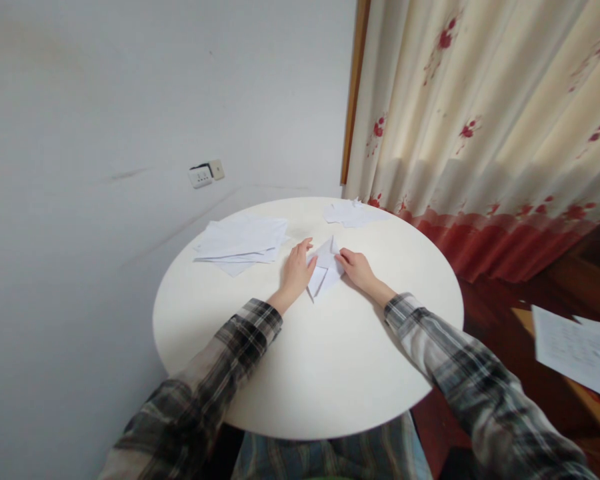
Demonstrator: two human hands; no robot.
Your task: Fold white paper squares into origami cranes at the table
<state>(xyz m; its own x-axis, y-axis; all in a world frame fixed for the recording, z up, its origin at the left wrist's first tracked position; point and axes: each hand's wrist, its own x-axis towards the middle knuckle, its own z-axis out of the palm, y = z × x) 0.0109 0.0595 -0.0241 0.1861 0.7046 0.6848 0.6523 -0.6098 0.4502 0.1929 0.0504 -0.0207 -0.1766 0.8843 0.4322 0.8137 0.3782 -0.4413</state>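
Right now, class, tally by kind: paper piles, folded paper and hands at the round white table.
Paper piles: 2 (left pile, far-right pile)
Folded paper: 1
Hands: 2 (left hand, right hand)
Total: 5

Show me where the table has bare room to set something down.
Free: tabletop between plaid sleeves, nearer than the folded paper; also between the right hand and right rim. Crowded: around the left hand, between folded paper and paper stack; loose papers crowd the far side.

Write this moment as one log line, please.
left hand: at folded paper, left side; right hand: holding its right edge; paper stack: on white table, left
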